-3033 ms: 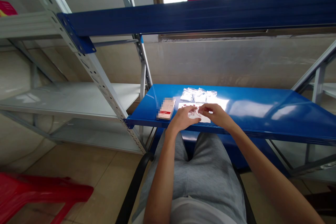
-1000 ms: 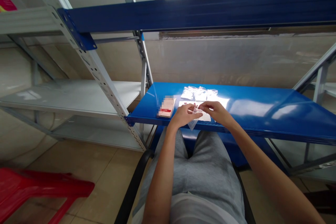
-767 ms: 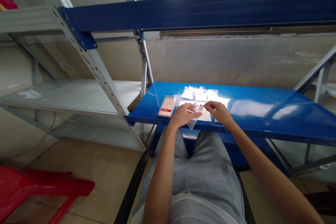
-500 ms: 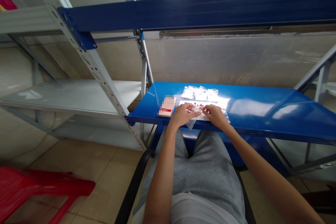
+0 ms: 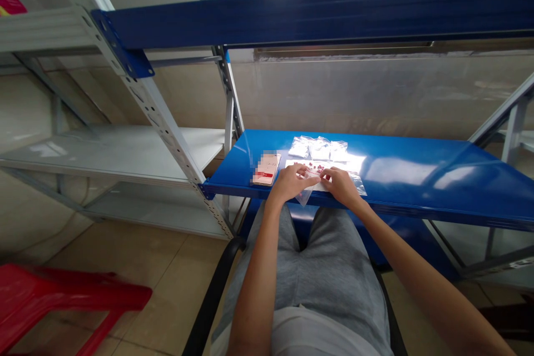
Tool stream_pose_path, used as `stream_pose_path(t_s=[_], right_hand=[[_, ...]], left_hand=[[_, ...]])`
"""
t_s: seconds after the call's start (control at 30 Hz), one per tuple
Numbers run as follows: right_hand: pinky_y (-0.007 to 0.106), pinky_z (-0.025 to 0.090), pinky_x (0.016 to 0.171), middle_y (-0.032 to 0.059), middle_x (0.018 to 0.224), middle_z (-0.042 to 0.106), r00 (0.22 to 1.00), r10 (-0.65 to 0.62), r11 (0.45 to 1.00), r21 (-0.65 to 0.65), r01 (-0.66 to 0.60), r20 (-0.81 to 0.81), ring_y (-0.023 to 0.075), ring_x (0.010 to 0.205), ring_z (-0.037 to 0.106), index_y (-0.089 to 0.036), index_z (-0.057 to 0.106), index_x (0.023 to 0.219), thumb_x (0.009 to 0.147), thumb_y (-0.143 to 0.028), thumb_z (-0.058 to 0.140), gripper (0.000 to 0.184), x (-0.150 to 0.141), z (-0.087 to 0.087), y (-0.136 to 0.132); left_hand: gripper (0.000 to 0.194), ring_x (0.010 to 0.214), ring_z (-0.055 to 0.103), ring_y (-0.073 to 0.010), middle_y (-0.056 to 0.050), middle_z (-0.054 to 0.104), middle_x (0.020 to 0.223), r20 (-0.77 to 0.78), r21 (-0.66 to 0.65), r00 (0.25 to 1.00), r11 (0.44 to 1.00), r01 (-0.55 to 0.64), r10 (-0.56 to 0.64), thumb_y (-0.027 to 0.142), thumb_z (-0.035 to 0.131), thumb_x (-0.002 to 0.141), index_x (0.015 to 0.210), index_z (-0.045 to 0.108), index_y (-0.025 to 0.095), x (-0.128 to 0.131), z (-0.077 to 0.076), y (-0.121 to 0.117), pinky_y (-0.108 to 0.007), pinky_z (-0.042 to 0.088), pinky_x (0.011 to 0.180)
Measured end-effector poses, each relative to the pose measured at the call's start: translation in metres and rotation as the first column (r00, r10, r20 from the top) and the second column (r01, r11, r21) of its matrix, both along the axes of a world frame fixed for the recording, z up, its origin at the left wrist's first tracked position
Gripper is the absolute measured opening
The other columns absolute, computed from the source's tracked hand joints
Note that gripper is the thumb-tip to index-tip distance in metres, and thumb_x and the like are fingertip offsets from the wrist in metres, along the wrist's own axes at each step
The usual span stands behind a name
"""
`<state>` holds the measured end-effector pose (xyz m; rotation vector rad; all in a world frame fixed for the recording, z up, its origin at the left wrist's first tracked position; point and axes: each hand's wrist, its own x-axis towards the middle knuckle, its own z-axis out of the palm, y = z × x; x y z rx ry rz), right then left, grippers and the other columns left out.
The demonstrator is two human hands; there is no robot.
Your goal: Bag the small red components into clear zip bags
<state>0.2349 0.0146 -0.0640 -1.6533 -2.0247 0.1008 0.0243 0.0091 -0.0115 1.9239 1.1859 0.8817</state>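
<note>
A small clear zip bag (image 5: 304, 196) hangs at the front edge of the blue shelf, with my left hand (image 5: 291, 182) closed on it. My right hand (image 5: 340, 184) is beside the bag's upper right side, thumb and fingertips pinched together; whatever lies between them is too small to make out. Just beyond my fingers, small red beads (image 5: 320, 167) are scattered on a white sheet (image 5: 342, 166). Behind the sheet lie several clear plastic bags (image 5: 319, 149) in a row. Part of another clear bag (image 5: 359, 184) shows to the right of my right hand.
A phone (image 5: 266, 169) lies on the blue shelf (image 5: 417, 172), left of my hands. The upper blue beam (image 5: 312, 19) crosses ahead, and a perforated metal upright (image 5: 167, 128) stands at left. A red plastic stool (image 5: 75, 295) is on the floor at lower left.
My right hand has shifted very slightly near the bag's opening. My left hand keeps its hold on the zip bag, and the rest looks the same.
</note>
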Motion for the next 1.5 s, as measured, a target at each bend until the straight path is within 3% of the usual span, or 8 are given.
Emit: stream_pose_path(t_s=[0.23, 0.43, 0.57, 0.73, 0.9, 1.13, 1.33, 1.5], right_hand=[[0.028, 0.042, 0.070, 0.0096, 0.091, 0.073, 1.000, 0.001, 1.000, 0.024, 0.000, -0.020, 0.0198, 0.077, 0.063, -0.017, 0.075, 0.093, 0.092, -0.017, 0.058, 0.017, -0.001, 0.002, 0.000], [0.029, 0.043, 0.068, 0.0047, 0.075, 0.072, 0.953, 0.031, 0.998, 0.068, -0.011, -0.301, 0.0185, 0.069, 0.061, -0.018, 0.074, 0.087, 0.088, -0.029, 0.064, 0.015, 0.004, 0.024, -0.006], [0.031, 0.046, 0.071, 0.0056, 0.080, 0.074, 0.880, 0.150, 0.989, 0.072, -0.132, -0.451, 0.0189, 0.073, 0.062, -0.018, 0.075, 0.088, 0.088, -0.035, 0.063, 0.021, 0.001, 0.040, -0.011], [0.032, 0.050, 0.074, 0.0071, 0.083, 0.075, 0.842, 0.250, 0.966, 0.067, -0.248, -0.478, 0.0207, 0.078, 0.064, -0.018, 0.076, 0.087, 0.089, -0.037, 0.061, 0.024, -0.008, 0.047, -0.016], [0.030, 0.048, 0.069, 0.0050, 0.080, 0.074, 0.845, 0.216, 0.976, 0.070, -0.208, -0.489, 0.0187, 0.073, 0.062, -0.018, 0.075, 0.091, 0.088, -0.035, 0.061, 0.022, -0.004, 0.043, -0.012], [0.029, 0.044, 0.067, 0.0063, 0.078, 0.075, 0.942, -0.002, 1.000, 0.024, 0.011, -0.335, 0.0194, 0.070, 0.064, -0.018, 0.077, 0.088, 0.086, -0.026, 0.062, 0.017, 0.005, 0.022, 0.004], [0.028, 0.043, 0.072, 0.0076, 0.083, 0.073, 0.993, -0.018, 0.998, 0.061, 0.025, -0.116, 0.0195, 0.075, 0.064, -0.017, 0.078, 0.094, 0.088, -0.017, 0.061, 0.018, -0.002, 0.004, 0.011], [0.028, 0.041, 0.072, 0.0097, 0.095, 0.072, 0.996, -0.085, 0.996, 0.002, 0.085, -0.003, 0.0209, 0.084, 0.064, -0.018, 0.077, 0.101, 0.092, -0.016, 0.059, 0.021, -0.007, -0.001, 0.012]], left_hand=[[0.051, 0.096, 0.073, -0.0247, -0.010, 0.075, 0.110, 0.003, -0.009, 1.000, 1.000, 0.008, -0.008, 0.053, 0.080, 0.076, 0.111, 0.071, 0.016, -0.002, 0.002, -0.001, -0.028, 0.059, 0.074], [0.052, 0.095, 0.072, -0.0239, -0.010, 0.075, 0.111, 0.027, -0.028, 1.000, 0.999, 0.015, -0.014, 0.052, 0.079, 0.077, 0.112, 0.070, 0.016, 0.000, 0.002, -0.002, -0.026, 0.057, 0.066], [0.051, 0.089, 0.072, -0.0218, -0.009, 0.074, 0.110, 0.038, -0.007, 0.998, 0.999, 0.041, -0.041, 0.054, 0.080, 0.076, 0.109, 0.071, 0.016, 0.003, 0.002, -0.003, -0.024, 0.056, 0.063], [0.055, 0.087, 0.072, -0.0215, -0.009, 0.074, 0.103, 0.064, -0.035, 0.995, 0.996, 0.083, -0.081, 0.053, 0.080, 0.076, 0.114, 0.070, 0.015, 0.003, 0.003, -0.004, -0.022, 0.054, 0.057], [0.053, 0.088, 0.071, -0.0223, -0.011, 0.074, 0.105, 0.055, -0.042, 0.996, 0.996, 0.078, -0.075, 0.050, 0.080, 0.076, 0.115, 0.071, 0.014, 0.003, 0.005, -0.004, -0.022, 0.054, 0.054], [0.058, 0.097, 0.071, -0.0258, -0.014, 0.071, 0.118, 0.057, -0.062, 0.996, 0.996, 0.068, -0.064, 0.052, 0.079, 0.077, 0.119, 0.069, 0.013, 0.000, 0.003, -0.003, -0.021, 0.053, 0.047], [0.052, 0.095, 0.071, -0.0231, -0.012, 0.074, 0.113, 0.037, -0.032, 0.999, 0.999, 0.037, -0.035, 0.047, 0.080, 0.078, 0.115, 0.071, 0.013, -0.002, 0.002, -0.001, -0.023, 0.058, 0.062], [0.045, 0.093, 0.072, -0.0229, -0.011, 0.075, 0.107, 0.024, -0.026, 0.999, 0.999, 0.035, -0.034, 0.045, 0.080, 0.078, 0.110, 0.073, 0.014, -0.001, 0.001, -0.001, -0.023, 0.058, 0.063]])
